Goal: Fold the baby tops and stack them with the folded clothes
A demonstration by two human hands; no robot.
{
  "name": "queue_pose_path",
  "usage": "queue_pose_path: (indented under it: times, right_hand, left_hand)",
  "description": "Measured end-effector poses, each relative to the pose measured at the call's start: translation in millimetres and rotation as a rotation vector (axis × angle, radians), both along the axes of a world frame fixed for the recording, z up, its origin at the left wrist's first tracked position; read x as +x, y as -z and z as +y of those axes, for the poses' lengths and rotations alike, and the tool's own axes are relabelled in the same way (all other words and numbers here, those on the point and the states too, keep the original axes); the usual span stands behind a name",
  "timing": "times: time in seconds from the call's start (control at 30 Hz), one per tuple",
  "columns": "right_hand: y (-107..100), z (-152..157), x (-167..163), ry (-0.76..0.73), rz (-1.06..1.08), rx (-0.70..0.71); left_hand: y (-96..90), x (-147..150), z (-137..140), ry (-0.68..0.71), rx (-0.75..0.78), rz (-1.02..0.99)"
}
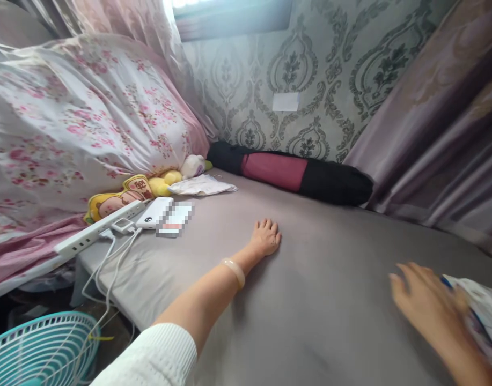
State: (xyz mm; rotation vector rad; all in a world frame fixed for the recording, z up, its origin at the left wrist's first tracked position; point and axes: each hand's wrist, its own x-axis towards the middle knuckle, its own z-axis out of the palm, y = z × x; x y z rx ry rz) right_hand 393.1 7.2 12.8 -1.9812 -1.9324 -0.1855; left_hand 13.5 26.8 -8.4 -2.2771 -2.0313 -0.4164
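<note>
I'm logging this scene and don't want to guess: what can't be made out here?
All in the head view:
- Whether the right hand touches the white-topped item: motion blur and overlap.
- That item's far end: cut off by the right edge.
- The palm of the left hand: hidden behind its back.
- Details of the flat slab: pixelated.
- The rest of the fan: cut off by the left and bottom edges.

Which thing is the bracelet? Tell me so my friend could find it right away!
Start at the big grey sheet, where the left hand rests palm down. Follow that arm toward the white sleeve: the bracelet circles bare skin in between. It's the smooth, pale, shiny ring, unlike the sleeve's ribbed cuff.
</note>
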Motion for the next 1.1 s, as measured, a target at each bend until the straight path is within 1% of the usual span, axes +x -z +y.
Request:
queue_pose_path:
  times: [0.03, 0.07, 0.17, 0.23, 0.33, 0.43, 0.5, 0.6, 0.73, 0.83, 0.93, 1.1]
  right_hand:
    - [2.1, -5.7, -31.9, -0.072, -0.02, -0.003]
    - [5.2, -10.0, -61.8, -0.121, -0.039, -0.047]
    - [16.0, -17.4, -133.5, -0.241, -0.069, -0.238]
    - [20.7, -20.3, -165.8, -0.297, -0.101, -0.316]
    - [22.9, -25.1, -195.6, -0.359, -0.121, -0.323]
    - [24.6, -29.8, -208.7, -0.374, -0.12, -0.286]
    - [26.9, -31.9, -211.0, -0.376, -0.12, -0.256]
    - [30.5, -33.5, -210.7, -0.38, -0.133, -0.217]
    - [32.7, -34.7, -210.5, -0.371, -0.141, -0.184]
    - [33.1, -35.1, -211.2, -0.37, -0.141, -0.174]
    - [33.2, -35.4, -211.4, -0.368, -0.148, -0.166]
    - [32.3, -36.1, -211.5, -0.359, -0.134, -0.162]
  left_hand:
    - [-1.3, -1.3, 0.2, 0.009, 0.005, 0.005]
    - [-2.7, -3.5, 0.6, 0.026, 0.003, 0.008]
    - [-7.1, -17.1, 2.9, 0.116, -0.026, -0.021]
    - [-9.3, -31.8, 5.7, 0.186, -0.069, -0.078]
    - [-11.9, -58.5, 11.0, 0.277, -0.132, -0.164]
    - [-14.6, -89.0, 15.4, 0.313, -0.152, -0.225]
    - [-17.1, -113.6, 16.7, 0.262, -0.146, -0.237]
    - [-23.8, -160.1, 14.9, 0.078, -0.091, -0.239]
    - [-40.8, -230.9, 7.0, -0.197, -0.023, -0.213]
    - [-54.4, -274.4, -0.8, -0.326, -0.008, -0.185]
    - [-62.0, -302.2, -7.6, -0.431, 0.002, -0.176]
    - [-62.3, -327.3, -10.1, -0.51, -0.009, -0.236]
